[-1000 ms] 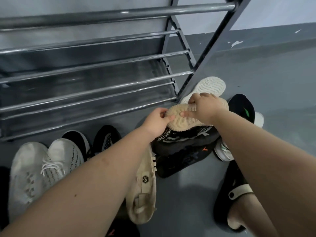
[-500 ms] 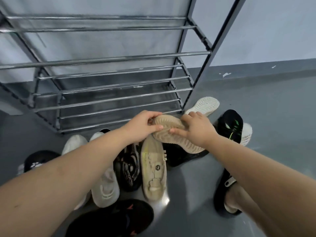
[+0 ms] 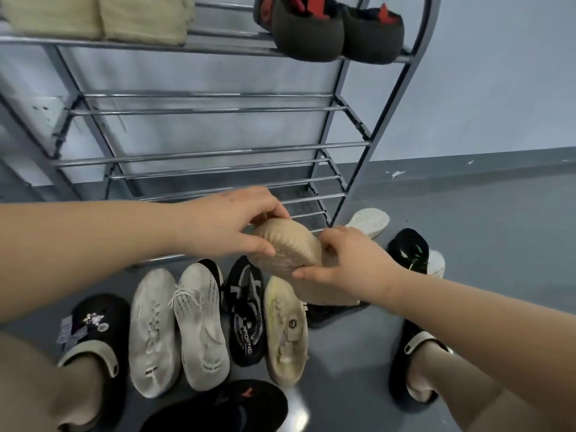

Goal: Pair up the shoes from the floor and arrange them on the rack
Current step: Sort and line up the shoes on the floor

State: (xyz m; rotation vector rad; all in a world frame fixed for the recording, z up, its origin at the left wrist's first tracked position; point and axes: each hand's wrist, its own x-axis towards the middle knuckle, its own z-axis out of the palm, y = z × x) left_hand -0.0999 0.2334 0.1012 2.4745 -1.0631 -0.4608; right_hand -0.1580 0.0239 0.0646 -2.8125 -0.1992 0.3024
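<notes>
Both hands hold a beige shoe (image 3: 291, 251) sole-up, above the floor in front of the metal rack (image 3: 199, 154). My left hand (image 3: 230, 226) grips its toe end; my right hand (image 3: 349, 260) grips its middle from the right. Its beige mate (image 3: 285, 328) lies on the floor just below. Left of that lie a black patterned shoe (image 3: 246, 313) and two white sneakers (image 3: 177, 325). A black shoe with a red mark (image 3: 224, 406) lies nearest me. A black and green shoe (image 3: 408, 251) and an upturned white shoe (image 3: 369, 221) lie at the right.
The rack's top shelf carries a dark pair with red inside (image 3: 336, 29) and a beige pair (image 3: 103, 17). The lower shelves are bare bars. My feet in black clogs stand at the left (image 3: 90, 341) and right (image 3: 411, 363). Grey floor stretches to the right.
The beige shoe has been lifted off the pile of dark shoes and raised toward the rack. The view has tilted up, showing the upper shelves.
</notes>
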